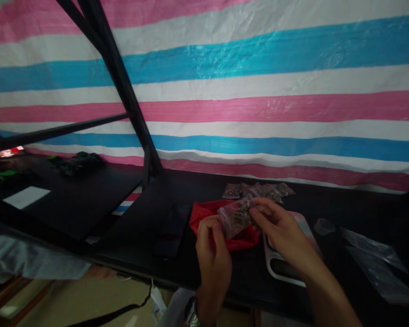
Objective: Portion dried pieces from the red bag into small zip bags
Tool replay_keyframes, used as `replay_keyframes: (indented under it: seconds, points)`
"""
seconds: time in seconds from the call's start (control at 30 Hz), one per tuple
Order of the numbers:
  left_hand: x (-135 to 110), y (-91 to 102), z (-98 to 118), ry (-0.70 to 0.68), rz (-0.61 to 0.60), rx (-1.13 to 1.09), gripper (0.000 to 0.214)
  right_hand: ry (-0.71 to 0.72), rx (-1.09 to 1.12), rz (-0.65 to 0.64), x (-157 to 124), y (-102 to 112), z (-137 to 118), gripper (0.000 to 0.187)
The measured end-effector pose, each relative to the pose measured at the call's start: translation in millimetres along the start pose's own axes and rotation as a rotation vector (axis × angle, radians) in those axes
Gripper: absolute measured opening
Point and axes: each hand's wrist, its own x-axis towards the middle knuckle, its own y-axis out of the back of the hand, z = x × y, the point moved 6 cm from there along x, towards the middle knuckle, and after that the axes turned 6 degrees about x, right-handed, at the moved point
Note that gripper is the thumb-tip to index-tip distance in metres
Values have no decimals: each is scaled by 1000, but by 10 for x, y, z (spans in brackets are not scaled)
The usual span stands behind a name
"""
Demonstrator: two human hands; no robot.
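Striped sheet [259, 109], pink/white/blue: bkgd., beyond both hands, meets rear edge of bench. Bench [337, 195]: black, flat, beneath both hands; extends to L and R of them. Frame [121, 81]: black bars, slanted, far side and L of L hand.

R hand [286, 227]: grasping; thumb and fingers pinch upper R end of the held bag. L hand [213, 261]: grasping; fingertips pinch lower L edge of same, back of hand toward the wearer.

Scale [306, 227]: pale rim, dark window at near end; lies on bench under R hand and forearm, partly covered. Red bag [204, 211]: lies on bench btwn. hands, just beyond L hand fingertips. Clear bags [381, 277]: flat, on bench, well to R of R hand. Dark slab [172, 229]: flat on bench, L of L hand, apart from it.

Packets [259, 193]: clear w/ brownish contents, grouped on bench just beyond R hand. Held bag [235, 220]: clear plastic w/ small brownish pcs.; btwn. both hands, over red bag, tilted, R end higher. Exact contents: too blurred to ID. Watch [192, 313]: metal band, at L hand wrist. Cap [324, 226]: clear, round, on bench R of R hand, btwn. scale and clear bags.
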Motion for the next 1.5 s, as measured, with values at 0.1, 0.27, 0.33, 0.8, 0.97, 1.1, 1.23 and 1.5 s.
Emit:
replay_keyframes:
  seconds: [0.1,0.27,0.33,0.8,0.97,1.1,1.23,1.5]
  points:
    - [29,151,-50,-92,140,396,13,103,-85,137,70,-4,8,35]
    - [105,196,-195,-92,111,546,24,140,-318,122,113,-110,21,29]
    - [125,210,-230,-112,68,454,24,146,-355,96,99,-146,-23,28]
    - [139,453,-196,-154,144,300,21,162,-421,108,9,-237,-225,27]
    - [5,486,76,-297,215,504,23,170,-387,169,47,-247,-220,23]
    - [-39,393,158,-350,153,514,26,169,-399,154,65,-243,-212,22]
    - [6,230,105,-355,56,545,32,178,-372,180,82,-198,-207,19]
    - [42,50,-66,-318,6,612,27,228,-274,143,112,-185,-156,21]
